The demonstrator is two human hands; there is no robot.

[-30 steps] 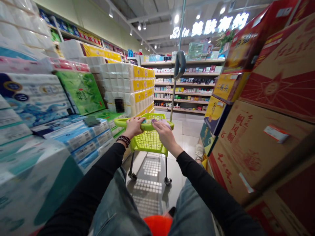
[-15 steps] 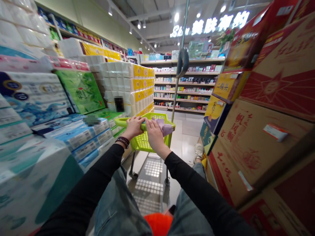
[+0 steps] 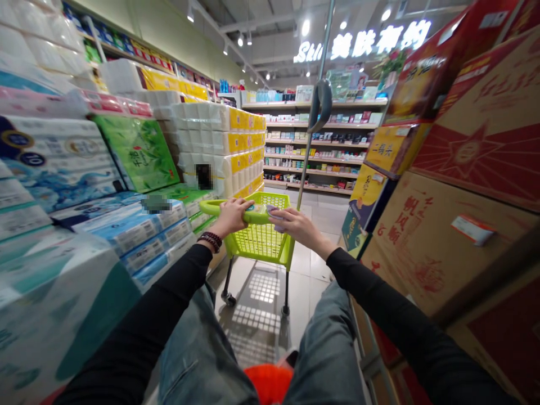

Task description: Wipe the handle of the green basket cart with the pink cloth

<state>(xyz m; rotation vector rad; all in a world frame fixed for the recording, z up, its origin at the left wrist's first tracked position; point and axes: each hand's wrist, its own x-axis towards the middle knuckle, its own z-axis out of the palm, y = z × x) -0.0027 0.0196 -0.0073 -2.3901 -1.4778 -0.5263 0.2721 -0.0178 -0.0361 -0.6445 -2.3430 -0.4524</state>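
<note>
A small lime-green shopping cart (image 3: 261,242) stands in front of my knees, its handle toward me. My left hand (image 3: 234,216) is wrapped round the left part of the handle. A purple cloth (image 3: 278,228) lies folded over the handle's right part, pinched in my right hand (image 3: 293,220), which partly hides it. Beside the cart's right side rises a thin metal pole (image 3: 306,163) with a grey loop grip (image 3: 320,107) near its upper part.
Stacked tissue packs (image 3: 139,236) and paper rolls (image 3: 219,140) line the left side. Cardboard boxes (image 3: 459,242) are piled close on the right. Shelves of small goods (image 3: 316,138) stand at the back. Something orange-red (image 3: 270,382) shows between my legs.
My right hand has shifted right along the handle and turned, going from lying flat over the cloth to pinching it. My left hand stays on the handle.
</note>
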